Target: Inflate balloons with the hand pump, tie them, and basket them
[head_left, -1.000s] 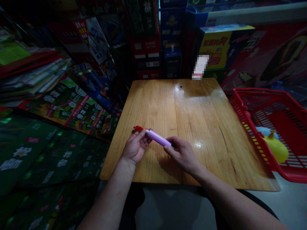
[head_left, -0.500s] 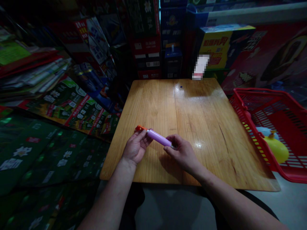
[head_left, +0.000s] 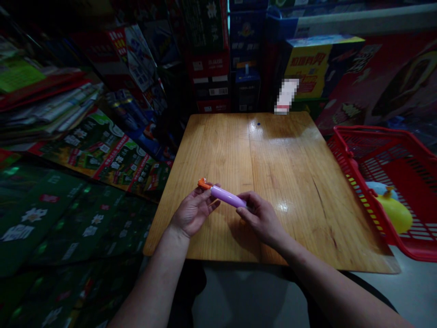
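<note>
A purple hand balloon pump [head_left: 227, 196] is held at a slant over the near part of the wooden table. A limp orange balloon [head_left: 204, 183] sits at its left end. My left hand [head_left: 193, 209] pinches the balloon's neck where it meets the pump, thumb on the near side and some fingers behind. My right hand [head_left: 261, 216] is wrapped round the pump's right end, and its fingers hide that end.
The wooden table [head_left: 221, 146] has a small dark dot near its far edge. On the right stands a red basket [head_left: 355, 171] with a yellow balloon [head_left: 396, 214] and a pale blue balloon [head_left: 378, 187] inside. Green cartons [head_left: 68, 218] line the left; stacked boxes stand behind.
The orange balloon and the pump's left end have shifted slightly right, and the balloon now shows more above my left fingers. My right hand stays at the other end, nearly in place.
</note>
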Demonstrator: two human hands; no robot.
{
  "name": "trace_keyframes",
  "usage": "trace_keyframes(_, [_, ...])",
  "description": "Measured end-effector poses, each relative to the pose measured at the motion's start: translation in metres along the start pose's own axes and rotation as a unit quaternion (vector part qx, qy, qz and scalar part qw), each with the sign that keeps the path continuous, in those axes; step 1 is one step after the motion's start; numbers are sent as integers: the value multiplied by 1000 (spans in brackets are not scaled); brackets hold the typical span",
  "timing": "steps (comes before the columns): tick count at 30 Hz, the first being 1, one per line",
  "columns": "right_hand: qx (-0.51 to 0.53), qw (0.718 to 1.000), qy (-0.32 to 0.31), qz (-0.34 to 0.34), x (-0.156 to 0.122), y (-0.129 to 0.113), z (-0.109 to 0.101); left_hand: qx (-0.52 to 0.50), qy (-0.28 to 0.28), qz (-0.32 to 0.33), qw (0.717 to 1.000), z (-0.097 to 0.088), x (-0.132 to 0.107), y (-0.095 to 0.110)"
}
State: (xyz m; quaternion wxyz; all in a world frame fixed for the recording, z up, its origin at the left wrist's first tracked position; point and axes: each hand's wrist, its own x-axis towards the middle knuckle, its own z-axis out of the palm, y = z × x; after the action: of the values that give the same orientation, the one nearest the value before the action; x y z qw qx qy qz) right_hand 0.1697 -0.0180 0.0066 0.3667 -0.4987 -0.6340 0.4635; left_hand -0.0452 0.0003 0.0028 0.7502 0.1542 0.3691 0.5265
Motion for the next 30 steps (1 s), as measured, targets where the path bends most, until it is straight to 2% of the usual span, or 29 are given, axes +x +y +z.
trace_keyframes(8, [-18, 999, 25, -11, 2, 8, 3, 35, 3, -14, 999, -1, -3, 3])
trace_keyframes(13, [-27, 998, 40, -27, 3, 11, 4, -19, 3, 4, 1000, -1, 1, -6])
trace_keyframes(18, [-29, 998, 57, -25, 6, 17, 5, -35, -8, -11, 999, 0, 2, -13])
trace_keyframes(23, [55, 998, 26, 7, 9, 18, 2, -47, -17, -2, 999, 1, 2, -11])
trace_keyframes(26, [71, 997, 9, 23, 10, 14, -1, -45, -13, 0, 999, 1, 3, -8])
trace_keyframes(30, [135, 987, -44, 70, 10, 7, -4, -42, -22, 4, 999, -1, 4, -7])
